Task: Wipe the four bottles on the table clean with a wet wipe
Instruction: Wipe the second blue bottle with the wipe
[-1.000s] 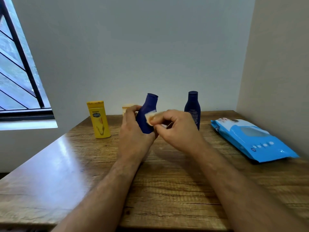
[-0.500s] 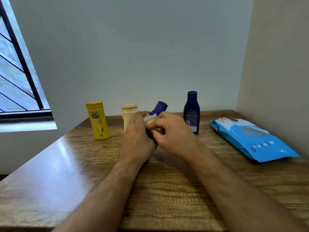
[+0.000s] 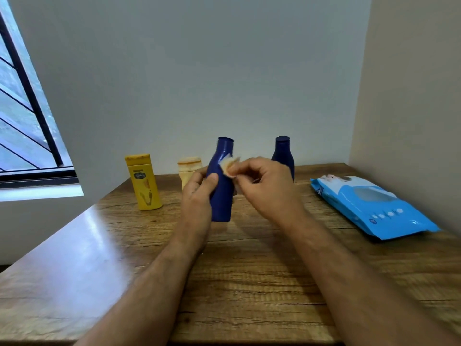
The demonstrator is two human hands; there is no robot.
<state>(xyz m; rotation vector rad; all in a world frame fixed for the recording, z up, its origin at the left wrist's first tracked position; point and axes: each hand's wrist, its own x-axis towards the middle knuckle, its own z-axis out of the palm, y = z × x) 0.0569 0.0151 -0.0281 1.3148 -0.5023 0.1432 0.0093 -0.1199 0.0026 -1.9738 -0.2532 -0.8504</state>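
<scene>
Upright, blue bottle (image 3: pixel 221 193) gripped by left hand (image 3: pixel 197 196); right hand (image 3: pixel 267 188) pinches wipe (image 3: pixel 229 166) (against its shoulder)

Bottles, four: two dark blue (image 3: pixel 221 186) (image 3: pixel 283 156), one yellow (image 3: pixel 144 183), one beige (image 3: pixel 188 168). One wipe (image 3: pixel 230 166). One blue wipe pack (image 3: pixel 371 206).

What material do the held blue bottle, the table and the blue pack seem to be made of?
Blue bottle: likely plastic, matte, evenly coloured with soft highlights.
Table: wood or wood-look laminate, grain lines showing, smooth enough to reflect the window light.
Blue pack: thin plastic film, glossy and creased.
</scene>
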